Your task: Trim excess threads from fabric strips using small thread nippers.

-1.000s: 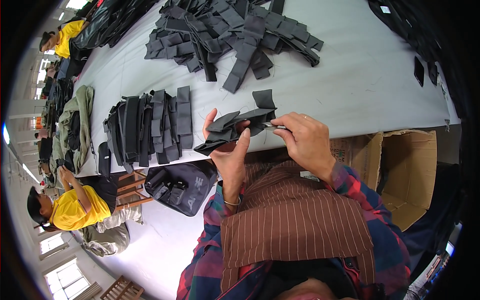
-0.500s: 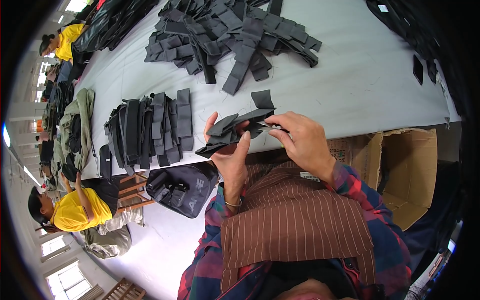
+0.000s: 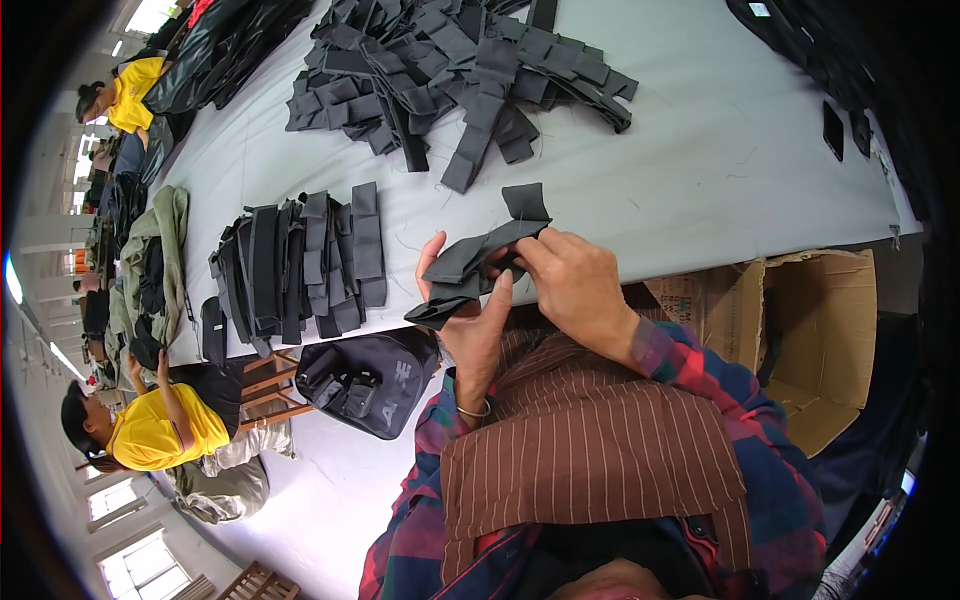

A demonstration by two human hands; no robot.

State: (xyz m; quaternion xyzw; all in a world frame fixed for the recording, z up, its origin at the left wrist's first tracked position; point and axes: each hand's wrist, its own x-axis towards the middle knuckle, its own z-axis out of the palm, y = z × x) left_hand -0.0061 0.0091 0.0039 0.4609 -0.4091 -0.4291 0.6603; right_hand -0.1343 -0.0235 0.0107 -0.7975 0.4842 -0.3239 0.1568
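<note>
Head | 1 dark strip (image 3: pixel 460 262) | left fingers (image 3: pixel 496 306) half-closed on it | right fingers (image 3: pixel 541 259) bunched, hold unclear

The ends of the fingers (image 3: pixel 537 258) on your right hand (image 3: pixel 580 285) vanish among the folds of the dark strip (image 3: pixel 458 262), so what they grip cannot be told. That strip also hides part of your left hand (image 3: pixel 475 335). At twelve o'clock the upper edge cuts off your heap of strips (image 3: pixel 440 85); at two, black garments (image 3: pixel 800 55) run out into the dark rim. At three, your sleeve (image 3: pixel 690 365) covers part of the cardboard box (image 3: pixel 830 300). Between seven and eight, you see only dark lumps (image 3: pixel 358 395) inside the black bag (image 3: pixel 420 370). At seven, the lower edge trims a slatted wooden stool (image 3: pixel 255 583). Near nine, the dark thing (image 3: pixel 146 350) a co-worker (image 3: pixel 165 432) holds is too small to name.
</note>
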